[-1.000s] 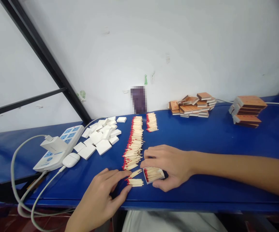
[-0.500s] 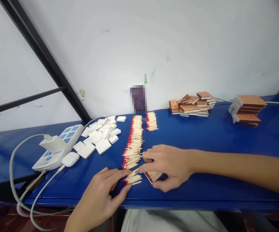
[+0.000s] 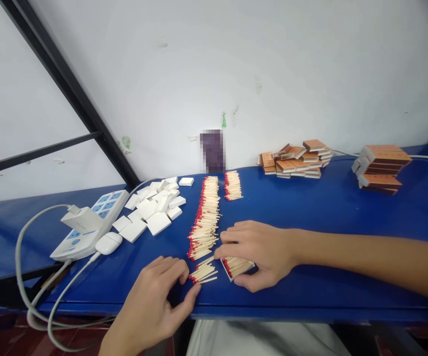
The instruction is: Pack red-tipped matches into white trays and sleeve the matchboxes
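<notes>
My left hand [image 3: 156, 296] is beside a small loose group of matches [image 3: 204, 272] at the table's front. Its thumb and forefinger are apart with nothing between them, the thumb tip close to the red heads. My right hand [image 3: 260, 254] grips a small white matchbox tray [image 3: 232, 278] resting on the table. Matches [image 3: 238, 266] fill the tray, red heads to the left; the fingers cover its back part. Just behind the loose group, a long row of matches [image 3: 208, 212] runs toward the wall, heads mostly left. A shorter row of matches [image 3: 233, 185] lies to its right.
White trays [image 3: 149, 202] are heaped on the left, near a power strip [image 3: 91, 227], a white earphone case [image 3: 109, 243] and cables [image 3: 19, 267]. Orange matchbox sleeves [image 3: 295, 160] are piled at the back right. Further right stands a stack of matchboxes [image 3: 380, 165]. The blue table [image 3: 328, 207] meets the wall.
My left forefinger has drawn back from the small group of matches, opening a gap to the thumb. My right fingers have shifted slightly, showing more of the filled tray.
</notes>
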Demonstrator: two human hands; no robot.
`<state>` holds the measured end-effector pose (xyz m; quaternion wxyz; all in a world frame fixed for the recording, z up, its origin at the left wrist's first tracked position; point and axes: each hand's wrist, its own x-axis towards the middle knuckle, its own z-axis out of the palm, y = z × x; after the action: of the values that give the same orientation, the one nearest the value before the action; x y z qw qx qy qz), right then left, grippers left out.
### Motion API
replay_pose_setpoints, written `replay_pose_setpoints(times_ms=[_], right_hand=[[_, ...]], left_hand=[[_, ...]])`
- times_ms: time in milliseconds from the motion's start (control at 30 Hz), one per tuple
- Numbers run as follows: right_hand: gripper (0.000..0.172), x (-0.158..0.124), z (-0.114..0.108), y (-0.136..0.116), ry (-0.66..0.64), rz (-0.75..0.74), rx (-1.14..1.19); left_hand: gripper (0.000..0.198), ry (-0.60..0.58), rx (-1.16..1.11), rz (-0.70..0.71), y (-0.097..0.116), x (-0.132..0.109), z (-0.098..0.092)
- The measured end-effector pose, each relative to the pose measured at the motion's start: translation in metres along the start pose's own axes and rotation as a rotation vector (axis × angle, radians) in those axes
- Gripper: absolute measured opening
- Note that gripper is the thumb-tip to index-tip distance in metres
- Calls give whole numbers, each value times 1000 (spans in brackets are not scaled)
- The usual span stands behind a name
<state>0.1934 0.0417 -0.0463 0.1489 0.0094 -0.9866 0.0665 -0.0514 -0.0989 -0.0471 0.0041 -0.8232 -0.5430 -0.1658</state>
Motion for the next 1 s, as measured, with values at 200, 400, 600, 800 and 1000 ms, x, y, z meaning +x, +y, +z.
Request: replay_pose_setpoints(times_ms=[200, 400, 600, 800, 1000], right_hand=[[39, -1, 1, 0, 30, 27, -6], [41, -1, 1, 1, 12, 43, -11], [44, 0, -1, 0, -33, 31, -4], [44, 0, 1, 0, -25, 37, 5], [44, -1, 1, 2, -19, 40, 4]], left_hand=[[18, -24, -29, -8, 0, 1, -1], [12, -35, -43, -15, 0, 0, -3], [7, -43, -32, -15, 0, 0, -4], [11, -38, -21, -40, -2, -4, -1], [30, 8, -17, -24, -3, -4, 2]])
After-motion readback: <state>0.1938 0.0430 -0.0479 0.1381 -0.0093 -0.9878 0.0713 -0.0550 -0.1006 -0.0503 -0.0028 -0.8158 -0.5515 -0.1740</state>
